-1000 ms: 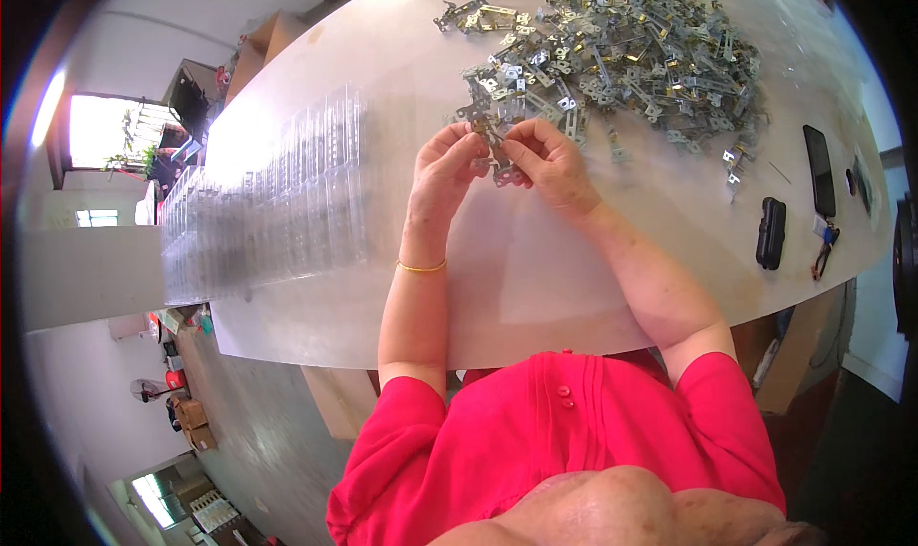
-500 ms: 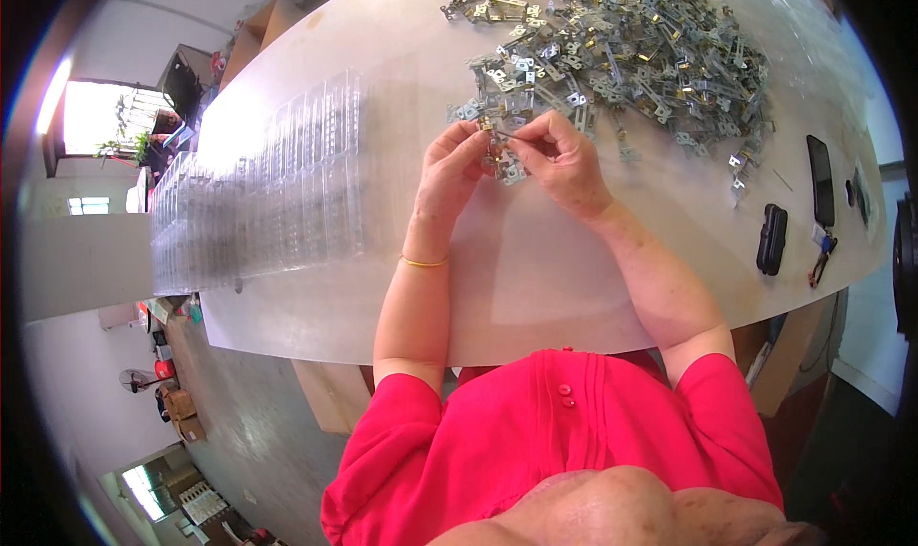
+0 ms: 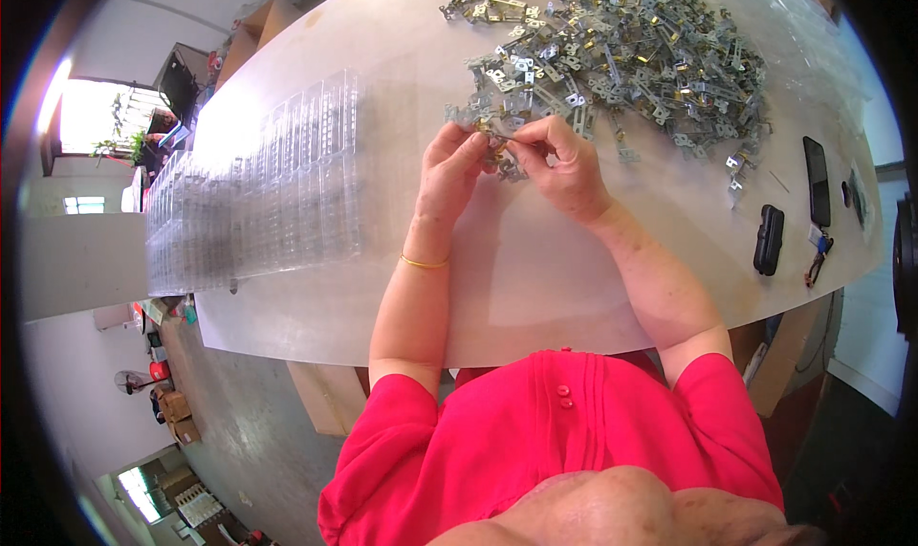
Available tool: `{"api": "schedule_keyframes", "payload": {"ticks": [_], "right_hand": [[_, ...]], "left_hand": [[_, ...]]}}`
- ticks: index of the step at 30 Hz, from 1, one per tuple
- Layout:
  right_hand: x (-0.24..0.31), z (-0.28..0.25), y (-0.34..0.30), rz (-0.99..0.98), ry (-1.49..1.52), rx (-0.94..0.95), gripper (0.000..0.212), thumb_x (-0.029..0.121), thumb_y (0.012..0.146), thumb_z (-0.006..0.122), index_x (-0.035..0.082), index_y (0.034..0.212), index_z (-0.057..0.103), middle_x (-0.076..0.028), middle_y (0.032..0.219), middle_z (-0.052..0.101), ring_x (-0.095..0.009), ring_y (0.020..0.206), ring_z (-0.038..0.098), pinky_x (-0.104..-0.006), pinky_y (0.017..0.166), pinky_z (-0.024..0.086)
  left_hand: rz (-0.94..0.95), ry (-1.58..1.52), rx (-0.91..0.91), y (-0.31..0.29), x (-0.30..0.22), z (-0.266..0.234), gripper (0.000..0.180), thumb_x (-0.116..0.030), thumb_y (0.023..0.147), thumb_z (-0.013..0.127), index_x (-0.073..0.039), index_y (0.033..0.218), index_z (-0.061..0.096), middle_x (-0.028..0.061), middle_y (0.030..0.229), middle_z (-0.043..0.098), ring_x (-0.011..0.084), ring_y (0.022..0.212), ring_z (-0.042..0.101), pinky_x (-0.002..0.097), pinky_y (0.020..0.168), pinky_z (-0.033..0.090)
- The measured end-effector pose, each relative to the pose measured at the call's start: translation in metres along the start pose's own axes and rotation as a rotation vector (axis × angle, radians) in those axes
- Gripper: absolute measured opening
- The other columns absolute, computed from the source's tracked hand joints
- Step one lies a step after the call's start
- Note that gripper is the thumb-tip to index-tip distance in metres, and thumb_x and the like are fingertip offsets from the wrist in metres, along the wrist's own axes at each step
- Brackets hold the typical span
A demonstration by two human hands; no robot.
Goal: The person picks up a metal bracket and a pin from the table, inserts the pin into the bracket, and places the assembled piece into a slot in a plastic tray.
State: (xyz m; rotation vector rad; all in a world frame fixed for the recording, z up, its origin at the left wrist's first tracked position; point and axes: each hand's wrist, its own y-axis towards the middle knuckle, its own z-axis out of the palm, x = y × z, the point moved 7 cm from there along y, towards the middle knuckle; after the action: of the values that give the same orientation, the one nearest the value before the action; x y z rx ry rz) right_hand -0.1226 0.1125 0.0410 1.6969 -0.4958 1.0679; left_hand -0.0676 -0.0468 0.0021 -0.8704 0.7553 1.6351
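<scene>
I watch both hands at work well in from the tabletop's (image 3: 555, 288) near edge, just short of the heap of metal brackets (image 3: 660, 58) that spreads toward the far edge. The left hand (image 3: 448, 178) pinches a small metal fitting (image 3: 507, 168) between thumb and fingers; the right hand (image 3: 566, 175) has its thumb pressed to the forefinger on the fitting's right side. So the fitting sits between the two sets of fingertips, raised in front of the heap's near fringe. I cannot tell whether it is one piece or two joined, as the fingers cover most of it. To do this well, I would let the left pinch serve as a steady clamp and make small turns with the right alone, pressing squarely so the thin metal does not bend. Forearms resting near the tabletop's near edge should help steadiness. I would also work clear of the loose brackets, which could snag, and of the clear plastic trays (image 3: 296, 183) toward the left edge.
</scene>
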Motion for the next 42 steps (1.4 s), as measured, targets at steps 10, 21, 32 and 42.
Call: {"api": "schedule_keyframes", "payload": {"ticks": [10,21,32,42], "right_hand": [[-0.007,0.001,0.001,0.089,0.118,0.014,0.013,0.0,0.089,0.073,0.003,0.091,0.06,-0.003,0.08,0.066,-0.005,0.069,0.058,-0.0246,0.061,0.05],[-0.014,0.001,0.002,0.1,0.104,0.04,0.012,0.0,0.09,0.072,0.003,0.092,0.061,-0.002,0.08,0.066,-0.004,0.072,0.058,-0.0229,0.061,0.049],[-0.002,0.003,0.0,0.0,0.049,0.056,0.014,0.0,0.091,0.071,0.004,0.098,0.06,-0.004,0.089,0.067,-0.01,0.072,0.062,-0.0254,0.064,0.052],[0.0,0.002,0.0,-0.005,-0.048,0.013,0.016,0.0,0.089,0.073,0.003,0.098,0.06,-0.006,0.085,0.067,-0.013,0.071,0.063,-0.0274,0.064,0.052]], "left_hand": [[-0.064,0.013,-0.009,0.001,0.004,-0.003,0.018,-0.007,0.099,0.059,-0.002,0.117,0.062,0.0074,0.105,0.07,0.0144,0.091,0.068,0.0271,0.073,0.058],[0.029,0.021,-0.025,0.002,-0.001,0.009,0.019,-0.006,0.1,0.058,-0.002,0.119,0.061,0.0072,0.107,0.07,0.0166,0.096,0.067,0.0317,0.084,0.055],[0.016,-0.051,-0.164,0.008,0.003,-0.021,0.011,-0.009,0.1,0.06,-0.004,0.11,0.06,0.0054,0.102,0.069,0.0151,0.088,0.067,0.0309,0.077,0.057],[0.055,-0.046,-0.187,0.008,-0.002,-0.01,0.01,-0.009,0.101,0.06,-0.003,0.108,0.059,0.0074,0.101,0.069,0.0175,0.09,0.068,0.0344,0.076,0.06]]}}
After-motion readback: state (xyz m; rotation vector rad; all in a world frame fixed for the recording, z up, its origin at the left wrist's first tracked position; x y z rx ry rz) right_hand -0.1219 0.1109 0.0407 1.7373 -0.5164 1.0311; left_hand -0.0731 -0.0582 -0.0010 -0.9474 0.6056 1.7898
